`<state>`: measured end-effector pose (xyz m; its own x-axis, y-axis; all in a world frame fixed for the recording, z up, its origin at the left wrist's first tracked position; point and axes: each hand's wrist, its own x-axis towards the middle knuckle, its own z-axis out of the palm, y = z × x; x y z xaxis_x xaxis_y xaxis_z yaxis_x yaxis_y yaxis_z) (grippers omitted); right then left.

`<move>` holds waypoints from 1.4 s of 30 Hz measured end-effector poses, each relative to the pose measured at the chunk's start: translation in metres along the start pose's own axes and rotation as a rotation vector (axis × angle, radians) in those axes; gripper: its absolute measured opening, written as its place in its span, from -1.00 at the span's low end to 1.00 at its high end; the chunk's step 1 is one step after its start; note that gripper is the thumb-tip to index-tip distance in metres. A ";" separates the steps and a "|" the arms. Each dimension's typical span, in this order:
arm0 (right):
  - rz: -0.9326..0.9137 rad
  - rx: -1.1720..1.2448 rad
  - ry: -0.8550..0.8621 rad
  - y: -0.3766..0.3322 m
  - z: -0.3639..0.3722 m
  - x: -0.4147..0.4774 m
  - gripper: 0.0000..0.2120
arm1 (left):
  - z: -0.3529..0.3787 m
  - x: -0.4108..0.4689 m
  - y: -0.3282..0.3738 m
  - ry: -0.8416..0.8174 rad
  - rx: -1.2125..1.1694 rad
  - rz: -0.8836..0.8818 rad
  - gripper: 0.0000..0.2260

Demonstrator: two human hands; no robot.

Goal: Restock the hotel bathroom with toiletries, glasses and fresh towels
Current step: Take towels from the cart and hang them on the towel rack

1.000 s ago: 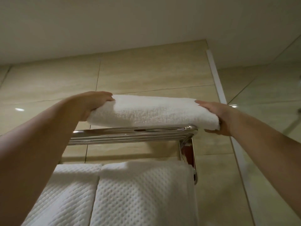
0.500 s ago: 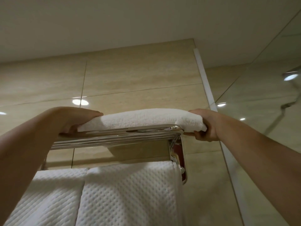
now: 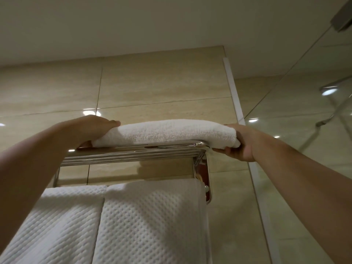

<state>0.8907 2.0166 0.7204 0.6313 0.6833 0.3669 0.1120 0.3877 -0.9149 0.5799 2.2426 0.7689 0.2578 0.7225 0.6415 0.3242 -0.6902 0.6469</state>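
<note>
A folded white terry towel [image 3: 167,132] lies on top of a chrome wall rack [image 3: 133,152], seen from below. My left hand [image 3: 89,128] grips the towel's left end, fingers over the top and thumb underneath. My right hand [image 3: 241,144] grips the right end, which overhangs the rack's right corner, with fingers curled beneath it. Below the rack shelf hang two white waffle-weave towels [image 3: 133,225] side by side on a lower bar.
Beige glossy wall tiles [image 3: 152,86] rise behind the rack. A glass shower screen [image 3: 304,130] with a white edge strip [image 3: 234,96] stands close on the right. The ceiling [image 3: 133,21] is low overhead. A shower fitting shows through the glass.
The towel has come down from above the rack onto its shelf. Both hands stayed on its ends and lowered with it.
</note>
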 end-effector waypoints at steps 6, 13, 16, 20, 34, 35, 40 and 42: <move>-0.030 0.060 0.053 0.001 -0.001 -0.013 -0.80 | 0.011 -0.010 0.003 0.060 0.101 0.122 -0.59; -0.082 0.221 0.094 0.015 -0.004 -0.027 -0.63 | 0.007 -0.036 -0.011 0.090 0.175 0.268 -0.61; -0.049 0.327 0.116 0.033 -0.004 -0.033 -0.58 | 0.004 -0.051 -0.024 0.127 0.157 0.326 -0.60; -0.046 0.389 0.264 0.065 0.001 -0.041 -0.53 | -0.004 -0.078 -0.048 0.203 0.209 0.430 -0.55; -0.448 -0.190 0.344 0.149 0.150 -0.164 -0.73 | -0.072 -0.207 -0.169 0.050 0.512 0.374 -0.58; -0.452 -0.238 0.277 0.156 0.170 -0.176 -0.73 | -0.079 -0.219 -0.178 0.034 0.539 0.352 -0.58; -0.502 -0.422 -0.023 0.198 0.269 -0.231 -0.74 | -0.123 -0.283 -0.222 -0.052 0.709 0.217 -0.54; -0.530 -0.501 -0.125 0.218 0.308 -0.253 -0.74 | -0.145 -0.310 -0.239 -0.086 0.769 0.147 -0.52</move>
<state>0.5195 2.1188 0.4804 0.3061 0.5596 0.7701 0.7336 0.3769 -0.5655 0.2909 2.1775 0.4749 0.4064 0.6479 0.6442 0.8119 -0.5795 0.0706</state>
